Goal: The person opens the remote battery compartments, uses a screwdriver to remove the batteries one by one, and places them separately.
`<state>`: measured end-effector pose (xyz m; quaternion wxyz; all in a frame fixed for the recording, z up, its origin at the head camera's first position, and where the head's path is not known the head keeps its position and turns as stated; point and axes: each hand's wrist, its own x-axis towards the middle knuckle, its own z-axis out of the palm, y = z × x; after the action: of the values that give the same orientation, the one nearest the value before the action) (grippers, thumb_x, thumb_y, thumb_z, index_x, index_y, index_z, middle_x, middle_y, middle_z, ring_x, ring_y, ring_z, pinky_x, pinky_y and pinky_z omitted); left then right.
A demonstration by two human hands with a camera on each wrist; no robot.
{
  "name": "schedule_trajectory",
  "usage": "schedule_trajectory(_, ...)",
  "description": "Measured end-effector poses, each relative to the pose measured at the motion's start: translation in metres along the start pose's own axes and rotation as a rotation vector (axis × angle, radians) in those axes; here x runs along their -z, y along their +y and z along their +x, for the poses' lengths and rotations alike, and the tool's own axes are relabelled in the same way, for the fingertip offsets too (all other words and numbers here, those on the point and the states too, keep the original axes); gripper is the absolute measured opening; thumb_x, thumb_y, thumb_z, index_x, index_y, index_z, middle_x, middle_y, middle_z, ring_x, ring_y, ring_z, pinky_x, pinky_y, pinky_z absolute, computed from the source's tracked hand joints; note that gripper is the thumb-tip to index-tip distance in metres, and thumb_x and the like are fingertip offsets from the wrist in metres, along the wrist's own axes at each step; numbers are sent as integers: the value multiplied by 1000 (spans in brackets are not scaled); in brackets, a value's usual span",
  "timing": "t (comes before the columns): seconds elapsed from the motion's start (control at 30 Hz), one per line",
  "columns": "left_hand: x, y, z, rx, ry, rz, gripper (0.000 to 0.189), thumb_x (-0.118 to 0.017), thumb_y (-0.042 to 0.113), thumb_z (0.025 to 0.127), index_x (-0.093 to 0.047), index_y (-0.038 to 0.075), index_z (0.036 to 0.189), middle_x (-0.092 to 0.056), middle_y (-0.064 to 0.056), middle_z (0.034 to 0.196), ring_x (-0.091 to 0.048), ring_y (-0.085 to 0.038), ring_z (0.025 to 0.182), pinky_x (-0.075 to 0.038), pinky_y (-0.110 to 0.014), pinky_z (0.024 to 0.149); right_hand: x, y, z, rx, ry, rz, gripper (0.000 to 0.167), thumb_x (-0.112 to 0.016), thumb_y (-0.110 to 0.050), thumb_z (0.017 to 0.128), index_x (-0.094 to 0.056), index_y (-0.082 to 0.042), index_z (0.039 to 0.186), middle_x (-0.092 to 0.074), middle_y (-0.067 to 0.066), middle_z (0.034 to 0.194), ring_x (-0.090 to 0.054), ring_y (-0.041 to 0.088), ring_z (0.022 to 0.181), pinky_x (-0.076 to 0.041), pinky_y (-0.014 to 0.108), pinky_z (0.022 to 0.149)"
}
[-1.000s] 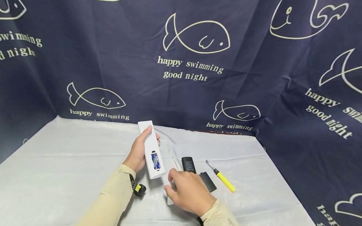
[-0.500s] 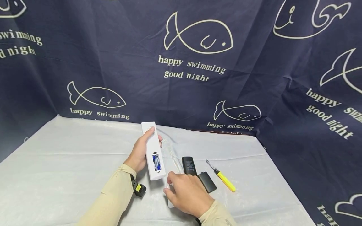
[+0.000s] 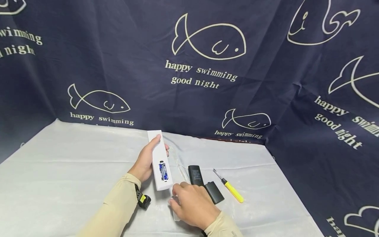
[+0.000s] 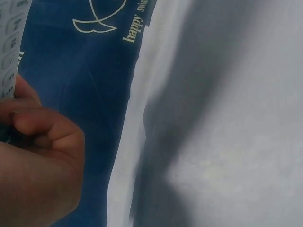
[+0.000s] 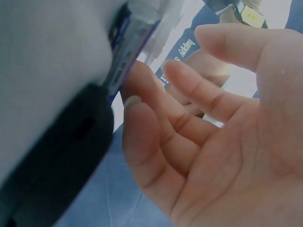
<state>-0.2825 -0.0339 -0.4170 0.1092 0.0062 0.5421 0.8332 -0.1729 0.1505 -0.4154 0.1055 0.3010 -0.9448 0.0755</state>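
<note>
My left hand (image 3: 144, 162) grips a white remote control (image 3: 160, 152), its back tilted toward me and the thumb on its upper end. Its battery compartment is uncovered, with blue batteries (image 3: 163, 171) inside. In the left wrist view the keypad (image 4: 10, 47) faces the other way. Low over the table, my right hand (image 3: 195, 204) has loosely bent fingers. The right wrist view shows thumb and forefinger apart, and a battery (image 5: 130, 40) close beside the other fingers. A pale, flat piece (image 3: 176, 215) lies partly hidden under this hand.
Right of my right hand lie a black remote-like device (image 3: 195, 175) and a black cover (image 3: 214, 193). Farther right is a yellow-handled screwdriver (image 3: 229, 187). Clear plastic wrap (image 3: 179, 161) lies behind the hands. Dark cloth (image 3: 142, 65) hangs around the white-covered table (image 3: 74, 177).
The white remote control has moved slightly right and down in view, still in my left hand. My right hand has shifted a little, staying low over the same spot.
</note>
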Motion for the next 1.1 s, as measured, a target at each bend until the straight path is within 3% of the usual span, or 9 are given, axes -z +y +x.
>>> schedule_trajectory(0.17, 0, 0, 1, -20, 11, 3, 60, -46, 62, 100, -61, 4, 98, -61, -8, 85, -57, -21, 80, -44, -33, 77, 1, 5, 0, 11, 27, 10, 14, -69, -35, 91, -67, -23, 84, -50, -15, 70, -48, 6, 53, -35, 25, 46)
schedule_trajectory(0.37, -1, -1, 3, -48, 13, 41, 65, -43, 63, 100, -62, 1, 99, -62, -8, 85, -58, -20, 80, -45, -33, 77, 8, 20, 2, 7, 125, 18, 14, -69, -28, 91, -65, -24, 79, -47, -17, 66, -45, 0, 56, -34, 23, 46)
schedule_trajectory(0.57, 1, -3, 2, -45, 38, 79, 69, -43, 66, 99, -62, 0, 102, -62, -8, 86, -59, -20, 79, -46, -33, 76, 10, 32, 3, -47, 127, 23, 17, -67, -28, 92, -63, -25, 76, -45, -18, 65, -45, 1, 57, -35, 25, 47)
schedule_trajectory(0.77, 1, -5, 1, -34, 52, 93, 71, -42, 67, 98, -63, 0, 101, -62, -8, 83, -58, -21, 76, -46, -33, 73, 17, 51, 1, -148, 148, -19, 13, -70, -29, 90, -65, -26, 78, -51, -19, 65, -50, 2, 58, -42, 30, 51)
schedule_trajectory(0.97, 0, -6, 0, -45, 34, 58, 75, -38, 72, 97, -62, 2, 99, -60, -9, 85, -57, -22, 78, -44, -35, 75, 29, 77, -4, -312, 100, 14, 8, -71, -30, 90, -68, -24, 86, -52, -18, 64, -50, 6, 59, -43, 33, 55)
schedule_trajectory(1.1, -1, -4, 1, -74, 19, 20, 78, -34, 76, 95, -62, 2, 98, -60, -9, 84, -56, -22, 78, -43, -35, 75, 34, 93, -5, -373, 73, 6, 10, -71, -31, 91, -69, -22, 88, -56, -13, 66, -53, 11, 60, -45, 37, 56)
